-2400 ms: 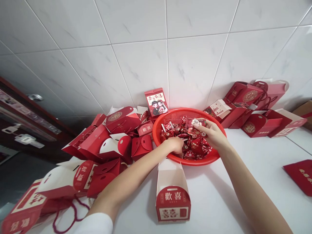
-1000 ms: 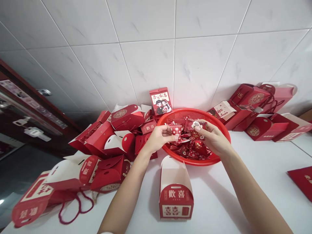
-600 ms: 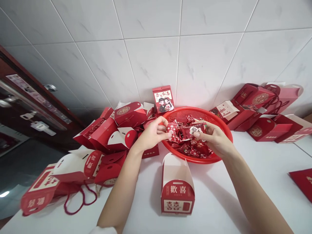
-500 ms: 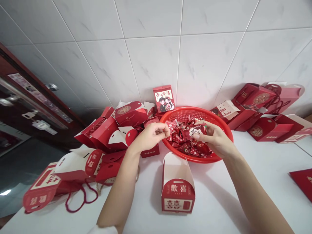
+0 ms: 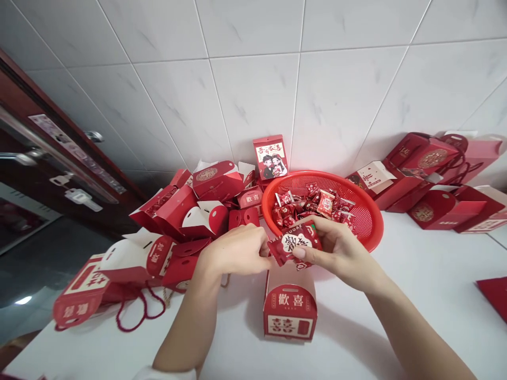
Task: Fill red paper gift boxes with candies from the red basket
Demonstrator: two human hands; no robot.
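Pinched between the thumb and fingers of my right hand [image 5: 341, 248] is a red wrapped candy [image 5: 287, 247] with white lettering. Another wrapper edge peeks out beneath it. My left hand [image 5: 234, 250] is closed with its fingers curled, right beside the candy's left end; what lies inside them is hidden. Both hands hover over the back of a red and cream gift box [image 5: 290, 316], which stands upright on the table with its top open. Behind them sits a red plastic basket [image 5: 366, 221] holding many small red-wrapped candies [image 5: 285, 208].
Red gift boxes [image 5: 216, 179] and a corded bag [image 5: 83, 295] crowd the left side of the white table [image 5: 348, 338]. More red boxes [image 5: 443, 206] stand at the right. Against the tiled wall [image 5: 253, 84] leans a box with a cartoon couple [image 5: 272, 158].
My right hand has drawn the candy out of the basket, down toward the gift box. My left hand has also moved down from the basket's rim. The view has shifted slightly.
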